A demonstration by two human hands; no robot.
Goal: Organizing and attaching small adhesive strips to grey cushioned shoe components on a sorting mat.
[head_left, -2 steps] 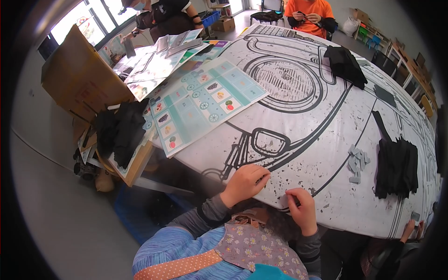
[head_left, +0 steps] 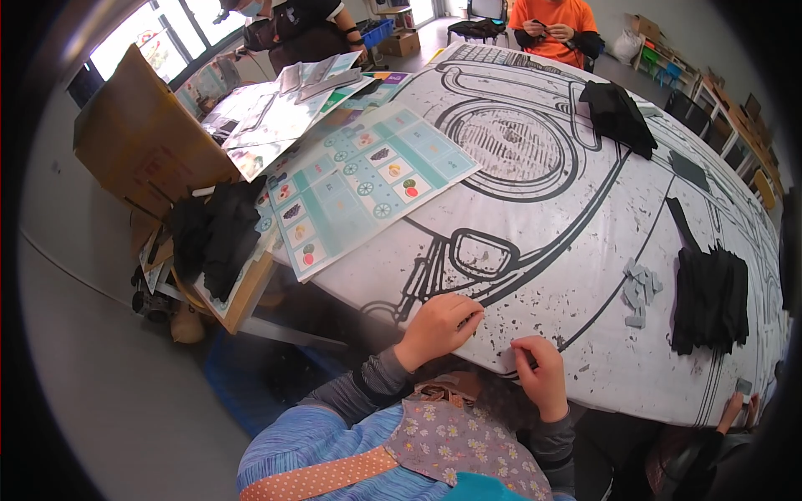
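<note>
At the table's near edge, my left hand (head_left: 441,326) rests with its fingers curled together. A small dark bit shows at its fingertips, too small to name. To its right, my right hand (head_left: 543,377) is closed too, thumb against the curled fingers; what it holds, if anything, is hidden. Both hands are close to the white table cover (head_left: 551,313), printed with black line drawings and strewn with dark specks. Farther right lie a heap of small grey pieces (head_left: 642,292) and a stack of black fabric strips (head_left: 710,301).
Fruit-printed sheets (head_left: 376,179) cover the table's left side, near a cardboard box (head_left: 142,125) and a black fabric bundle (head_left: 221,238). Another black pile (head_left: 618,117) lies farther back. Two people sit or stand across the table; another person's hands (head_left: 735,411) are at the right edge.
My hands have not visibly moved. At the back left, the other person's arm has shifted, and a grey piece near the sheets no longer shows.
</note>
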